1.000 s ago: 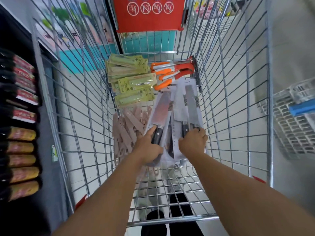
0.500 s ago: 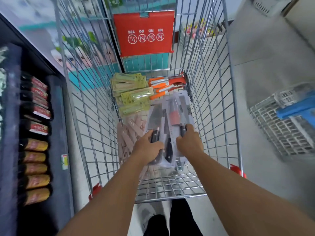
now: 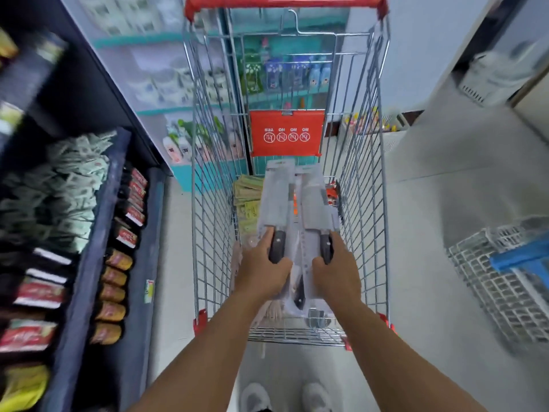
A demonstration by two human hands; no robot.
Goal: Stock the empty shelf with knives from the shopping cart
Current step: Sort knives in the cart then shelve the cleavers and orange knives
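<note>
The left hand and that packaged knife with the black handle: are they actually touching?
Touching. The head view shows the left hand with its fingers curled round the black handle of the left packaged knife, raised above the cart.

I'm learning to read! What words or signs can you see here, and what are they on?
"YES", "NO", "NO", "NO", upside down, above four round symbols: red sign on the shopping cart.
Knife packs, yellow packets, shelf packets: too blurred to read.

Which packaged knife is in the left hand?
The left hand grips the left cleaver pack, whose card top reaches higher toward the red sign; the right hand holds the neighbouring pack.
</note>
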